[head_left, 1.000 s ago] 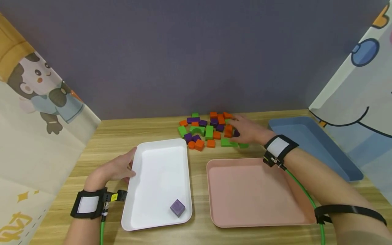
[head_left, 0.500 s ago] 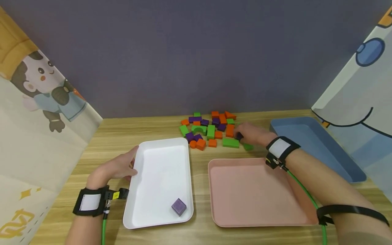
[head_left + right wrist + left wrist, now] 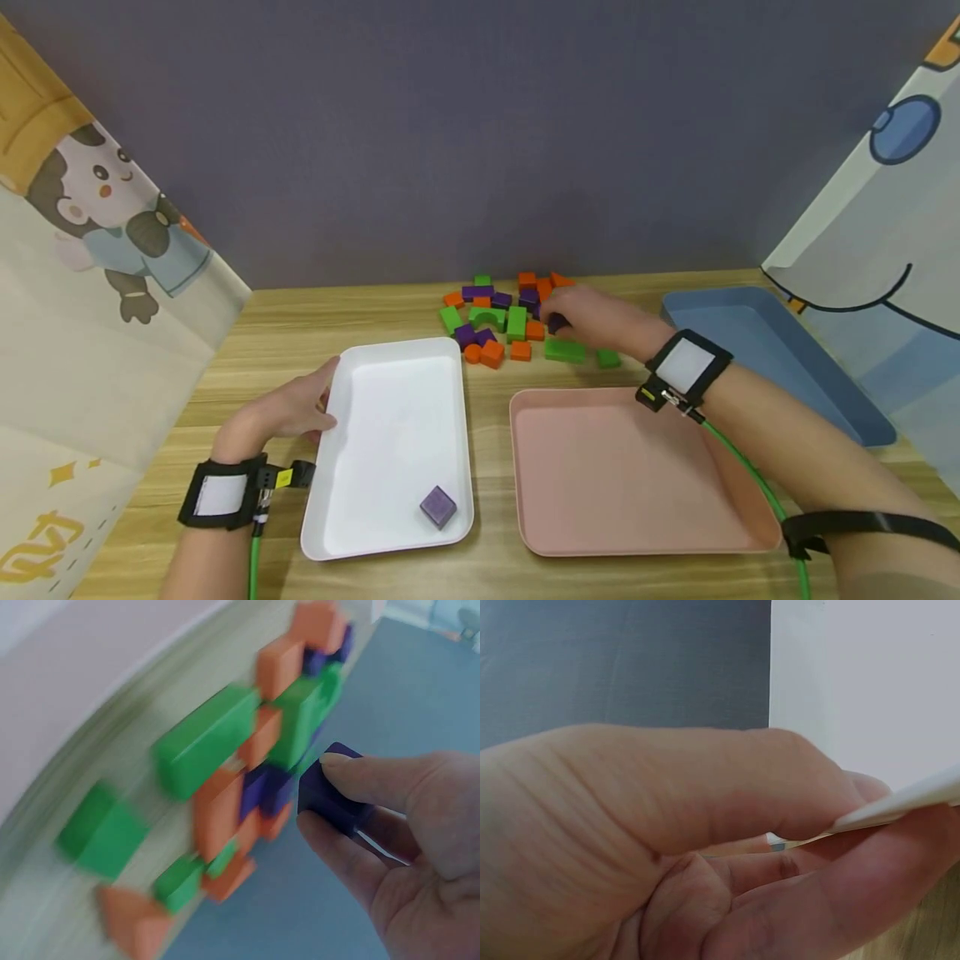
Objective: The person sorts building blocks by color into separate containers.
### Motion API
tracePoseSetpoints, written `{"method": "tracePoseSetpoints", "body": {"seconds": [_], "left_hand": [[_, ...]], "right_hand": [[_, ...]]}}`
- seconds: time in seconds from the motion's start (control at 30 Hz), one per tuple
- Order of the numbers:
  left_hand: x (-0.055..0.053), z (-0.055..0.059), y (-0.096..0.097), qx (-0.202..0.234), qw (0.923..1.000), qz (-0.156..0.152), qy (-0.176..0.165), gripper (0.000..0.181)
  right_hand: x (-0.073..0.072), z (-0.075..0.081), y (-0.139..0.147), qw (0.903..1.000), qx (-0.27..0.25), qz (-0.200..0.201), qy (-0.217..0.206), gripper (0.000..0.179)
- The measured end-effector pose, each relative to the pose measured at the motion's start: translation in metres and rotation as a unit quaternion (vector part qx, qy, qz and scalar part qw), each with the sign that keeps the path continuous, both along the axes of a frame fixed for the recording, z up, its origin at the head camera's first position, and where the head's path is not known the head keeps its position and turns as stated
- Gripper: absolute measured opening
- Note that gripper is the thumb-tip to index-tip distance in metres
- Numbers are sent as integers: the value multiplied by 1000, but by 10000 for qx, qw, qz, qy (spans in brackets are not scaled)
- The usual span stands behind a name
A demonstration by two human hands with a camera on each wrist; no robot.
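Note:
My right hand (image 3: 600, 318) pinches a dark purple block (image 3: 334, 791) between thumb and fingers, close above the spread of blocks. Below it in the head view lie a long green block (image 3: 565, 350) and a smaller green block (image 3: 608, 358). At the left, my left hand (image 3: 296, 404) grips the rim of the white tray (image 3: 390, 417), thumb on the inner side and fingers under the edge, as the left wrist view shows. One purple cube (image 3: 438, 507) sits in that tray's near right corner.
Several orange, green and purple blocks, among them a green arch (image 3: 487, 317) and an orange cube (image 3: 492, 354), lie together near the dark back wall (image 3: 480, 150). A pink tray (image 3: 630, 475) stands right of the white one. Behind the right forearm is a blue tray (image 3: 772, 350).
My right hand has closed its fingers on the purple block at the right of the pile and moved it leftward, over the other blocks. The left hand keeps its hold on the white tray.

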State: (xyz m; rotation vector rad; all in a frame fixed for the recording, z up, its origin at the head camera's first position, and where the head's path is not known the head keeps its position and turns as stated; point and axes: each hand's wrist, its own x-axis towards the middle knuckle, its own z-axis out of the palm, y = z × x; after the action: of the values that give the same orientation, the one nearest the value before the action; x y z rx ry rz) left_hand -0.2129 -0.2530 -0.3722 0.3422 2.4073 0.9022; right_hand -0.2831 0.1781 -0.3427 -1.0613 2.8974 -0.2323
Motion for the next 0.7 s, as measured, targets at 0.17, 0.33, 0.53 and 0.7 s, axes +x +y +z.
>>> {"method": "tracePoseSetpoints", "body": {"seconds": [0.17, 0.33, 0.53, 0.7], "left_hand": [[0, 0, 0, 69, 10000, 22, -59, 77], [-1, 0, -1, 111, 9999, 68, -107, 81], [-1, -1, 0, 221, 9997, 45, -132, 80], [-1, 0, 0, 271, 9996, 2, -101, 77]], "right_hand": [[19, 5, -35, 9953, -401, 831, 293, 10], [44, 7, -73, 9860, -598, 1532, 279, 7], [69, 5, -111, 9772, -278, 2096, 211, 8], [86, 1, -134, 9695, 281, 2431, 150, 13]]}}
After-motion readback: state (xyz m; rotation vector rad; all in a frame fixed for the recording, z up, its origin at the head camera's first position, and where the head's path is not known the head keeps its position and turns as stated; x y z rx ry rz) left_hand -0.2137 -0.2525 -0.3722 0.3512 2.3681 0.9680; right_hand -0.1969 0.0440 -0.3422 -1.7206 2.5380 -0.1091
